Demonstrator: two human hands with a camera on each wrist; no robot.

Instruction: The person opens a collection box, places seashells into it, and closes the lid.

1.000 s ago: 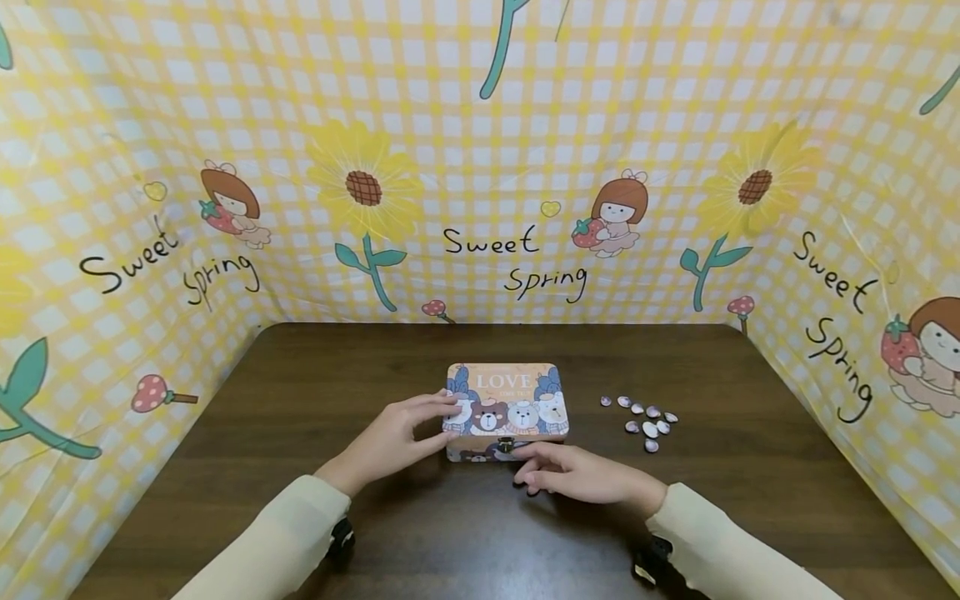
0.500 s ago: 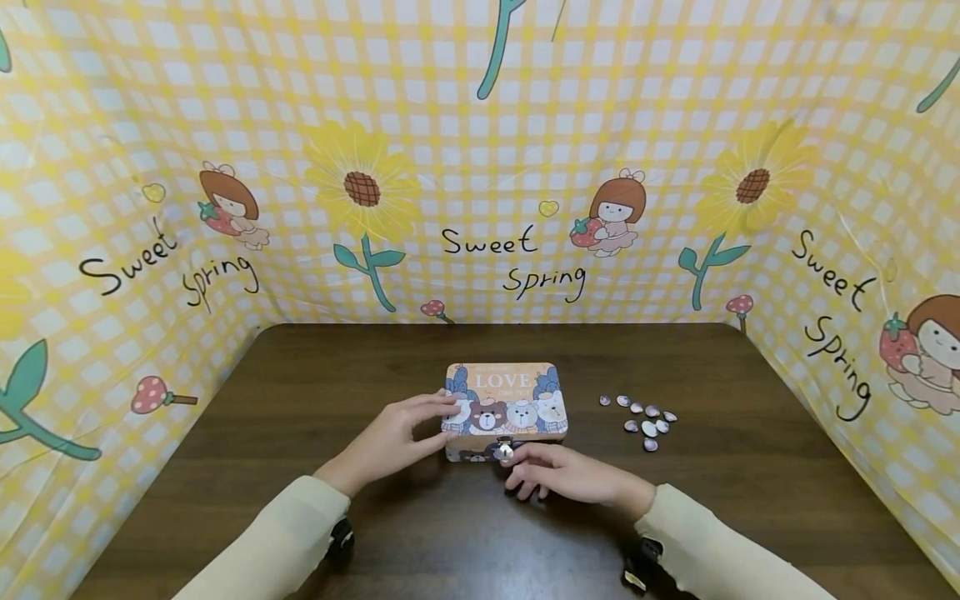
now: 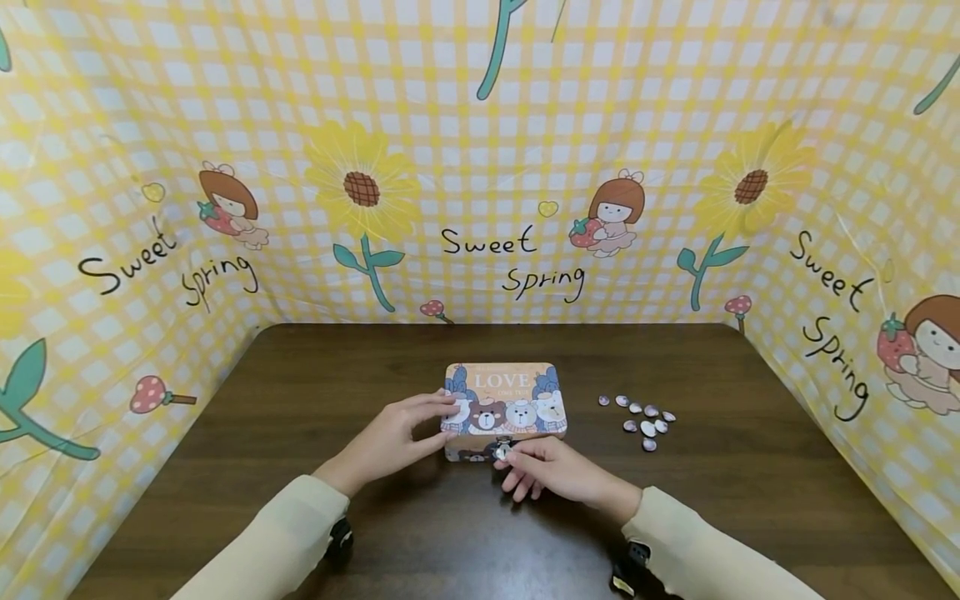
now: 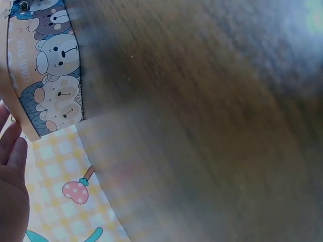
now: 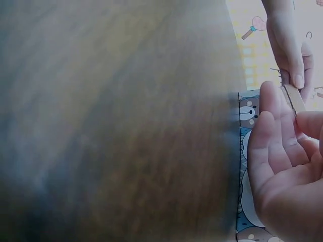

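Observation:
A tin box (image 3: 502, 383) with a lid printed "LOVE" and cartoon bears sits shut at the middle of the table in the head view. A small shiny metal clasp (image 3: 502, 451) is on its front face. My left hand (image 3: 393, 433) rests against the box's left side, fingers on the lid's edge and thumb near the front corner. My right hand (image 3: 558, 471) is at the front, thumb and index finger pinching the clasp. Its other fingers hang loosely below, and they show before the bear-printed front in the right wrist view. That hand hides part of the box front.
Several small white and purple shells (image 3: 648, 428) lie loose on the dark wooden table (image 3: 337, 358), right of the box. A yellow-checked cloth (image 3: 480, 167) hangs around the table's back and sides.
My right hand has shifted slightly left along the box front, and its thumb and index finger have closed on the clasp. The clasp now shows silver instead of dark. My left hand stays in place.

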